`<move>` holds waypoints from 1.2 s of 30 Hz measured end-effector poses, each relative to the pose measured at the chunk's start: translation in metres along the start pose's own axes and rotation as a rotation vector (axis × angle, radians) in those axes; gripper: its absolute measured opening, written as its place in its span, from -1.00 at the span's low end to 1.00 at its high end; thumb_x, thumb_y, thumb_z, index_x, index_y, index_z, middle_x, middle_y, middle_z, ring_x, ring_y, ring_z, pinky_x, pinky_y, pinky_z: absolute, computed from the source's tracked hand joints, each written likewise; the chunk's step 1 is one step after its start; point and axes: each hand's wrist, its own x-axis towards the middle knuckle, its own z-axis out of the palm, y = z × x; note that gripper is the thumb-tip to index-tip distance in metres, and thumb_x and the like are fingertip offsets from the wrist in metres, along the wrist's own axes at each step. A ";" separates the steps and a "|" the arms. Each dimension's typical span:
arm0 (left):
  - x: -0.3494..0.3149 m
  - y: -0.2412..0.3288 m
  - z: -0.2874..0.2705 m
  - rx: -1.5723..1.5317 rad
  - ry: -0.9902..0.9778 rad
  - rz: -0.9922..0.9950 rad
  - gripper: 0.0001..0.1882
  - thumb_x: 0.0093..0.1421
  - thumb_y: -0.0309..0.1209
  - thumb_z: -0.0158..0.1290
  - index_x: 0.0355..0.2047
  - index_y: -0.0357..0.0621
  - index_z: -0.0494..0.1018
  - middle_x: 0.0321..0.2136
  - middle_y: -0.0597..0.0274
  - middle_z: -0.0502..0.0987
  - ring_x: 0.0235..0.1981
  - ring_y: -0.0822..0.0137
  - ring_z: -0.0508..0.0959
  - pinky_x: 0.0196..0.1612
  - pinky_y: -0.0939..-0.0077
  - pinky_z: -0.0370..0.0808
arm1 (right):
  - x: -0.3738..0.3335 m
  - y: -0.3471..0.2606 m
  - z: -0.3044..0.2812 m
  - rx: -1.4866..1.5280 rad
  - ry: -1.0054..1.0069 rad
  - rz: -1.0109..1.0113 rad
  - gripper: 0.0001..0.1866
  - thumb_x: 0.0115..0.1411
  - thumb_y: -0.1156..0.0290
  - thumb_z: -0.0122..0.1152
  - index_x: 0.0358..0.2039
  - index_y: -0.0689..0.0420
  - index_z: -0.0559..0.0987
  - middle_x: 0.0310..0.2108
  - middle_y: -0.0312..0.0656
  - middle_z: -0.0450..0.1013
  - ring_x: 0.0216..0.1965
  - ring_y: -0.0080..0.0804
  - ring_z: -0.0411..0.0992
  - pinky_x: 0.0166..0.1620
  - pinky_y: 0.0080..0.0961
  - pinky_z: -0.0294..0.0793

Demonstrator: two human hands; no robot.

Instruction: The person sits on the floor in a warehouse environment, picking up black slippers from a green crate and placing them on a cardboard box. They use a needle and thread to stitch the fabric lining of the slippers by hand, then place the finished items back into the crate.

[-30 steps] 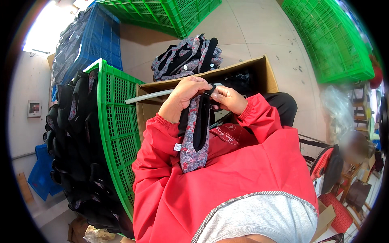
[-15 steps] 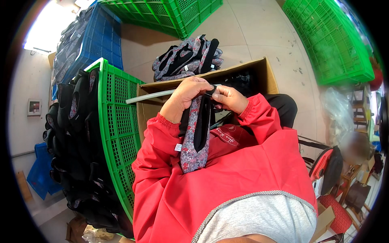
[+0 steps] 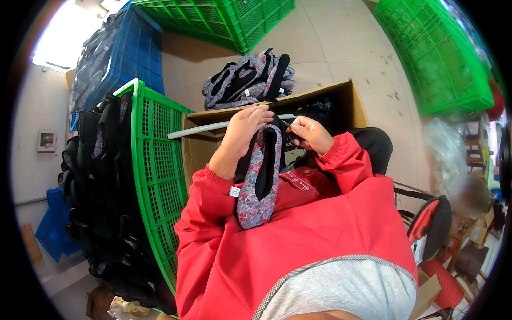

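A grey-and-red floral cloth shoe [image 3: 250, 205] with a black lining hangs in front of my red top, its opening toward me and a white tag at its left. My left hand [image 3: 244, 130] is closed on the shoe's far black end, with the fingertips laid over it. Just right of that end, my right hand [image 3: 313, 133] pinches a thin dark thing, too small to name. Behind both hands stands an open cardboard box [image 3: 356, 106] with dark items inside. A pale grey tube [image 3: 200, 129] crosses the box and passes behind my left hand.
More floral shoes [image 3: 248, 80] are heaped beyond the box. On the left a green crate [image 3: 160, 160] borders stacked black shoes [image 3: 101, 213]. A blue crate [image 3: 138, 53] stands behind it. Other green crates [image 3: 432, 58] are at the far side. A chair [image 3: 429, 218] stands at right.
My right hand has drawn away from my left, to the right, with the thin dark thing. The left fingers have flattened over the shoe's end, and its opening now shows wider.
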 end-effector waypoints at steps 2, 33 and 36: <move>-0.014 -0.010 -0.004 -0.056 0.058 0.086 -0.58 0.39 -0.33 -0.10 0.08 -0.46 0.37 -0.07 -0.07 0.53 -0.02 0.20 0.54 0.10 0.44 0.45 | 0.001 0.003 -0.001 0.014 0.001 -0.020 -0.69 0.37 0.07 0.03 -0.23 0.07 0.46 -0.56 -0.37 0.39 -0.68 -0.76 0.10 -0.61 -0.75 0.03; 0.011 0.040 0.029 1.067 -0.068 0.615 -0.80 0.17 -0.48 0.00 -0.25 -0.28 0.55 -0.41 -0.03 0.59 -0.35 0.05 0.60 -0.21 0.32 0.49 | -0.012 -0.045 -0.008 -0.023 0.030 -0.104 -0.55 0.40 -0.03 -0.10 -0.11 0.13 0.47 -0.48 -0.36 0.40 -0.66 -0.75 0.06 -0.62 -0.74 0.00; 0.003 0.040 0.041 1.015 -0.017 0.563 -0.82 0.16 -0.48 0.03 -0.26 -0.28 0.54 -0.42 -0.03 0.59 -0.37 0.08 0.60 -0.25 0.32 0.49 | -0.025 -0.047 -0.006 -0.062 0.050 -0.141 -0.60 0.42 0.05 -0.11 -0.14 0.16 0.47 -0.49 -0.35 0.43 -0.67 -0.73 0.10 -0.61 -0.72 0.06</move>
